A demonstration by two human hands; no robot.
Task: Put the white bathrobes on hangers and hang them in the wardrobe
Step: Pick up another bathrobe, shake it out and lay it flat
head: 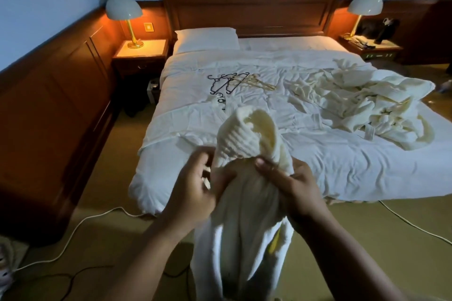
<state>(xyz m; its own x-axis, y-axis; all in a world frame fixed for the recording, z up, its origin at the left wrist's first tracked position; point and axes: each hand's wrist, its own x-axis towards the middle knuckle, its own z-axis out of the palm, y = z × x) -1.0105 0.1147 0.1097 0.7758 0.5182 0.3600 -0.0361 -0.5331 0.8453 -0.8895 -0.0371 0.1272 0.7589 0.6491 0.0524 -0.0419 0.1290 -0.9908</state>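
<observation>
I hold a white bathrobe (244,215) up in front of me at the foot of the bed; its ribbed collar folds over above my hands and the rest hangs down to the floor. My left hand (193,186) grips the fabric on the left side. My right hand (288,183) pinches the collar edge with the thumb on top. More white bathrobes (367,102) lie in a crumpled heap on the right of the bed. A pile of black and wooden hangers (239,82) lies on the bed's middle. No hanger is visible in the held robe.
The bed (342,173) fills the middle, with a pillow (206,36) at the headboard. Nightstands with lit lamps (123,10) stand either side. Wood panelling (49,117) runs along the left. White cables (73,234) cross the carpet left and right.
</observation>
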